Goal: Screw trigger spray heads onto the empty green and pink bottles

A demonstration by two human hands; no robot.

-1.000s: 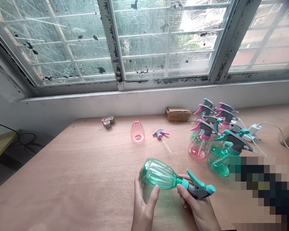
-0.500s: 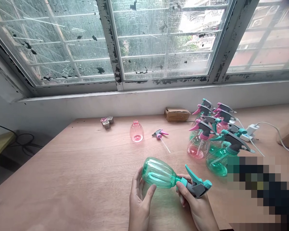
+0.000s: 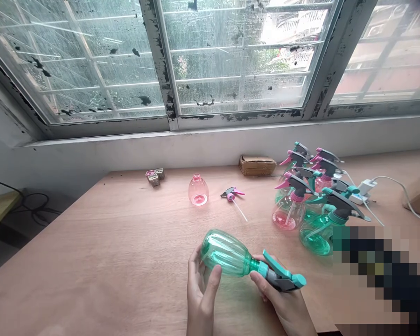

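A clear green spray bottle [image 3: 226, 254] lies sideways between my hands above the table, its base to the left and its head to the right. My left hand [image 3: 203, 284] cups the base, thumb in front and fingers behind. At the neck, my right hand [image 3: 275, 294] grips the collar of the teal and grey spray head [image 3: 282, 276]; some of its fingers are hidden behind it. Beyond them stands a pink bottle [image 3: 198, 191] without a head. A loose pink and grey spray head [image 3: 232, 195] with a white tube lies beside it.
Several assembled pink and green spray bottles [image 3: 290, 212] crowd the right side. Small grey and pink blocks [image 3: 154, 177] and a cardboard box [image 3: 257, 165] sit near the wall. A white charger [image 3: 367, 187] with a cable is at the right. A pixelated patch covers the lower right.
The green bottle has shifted slightly left in my hands. Its spray head has turned, so the trigger lies lower and flatter. Both hands keep hold.
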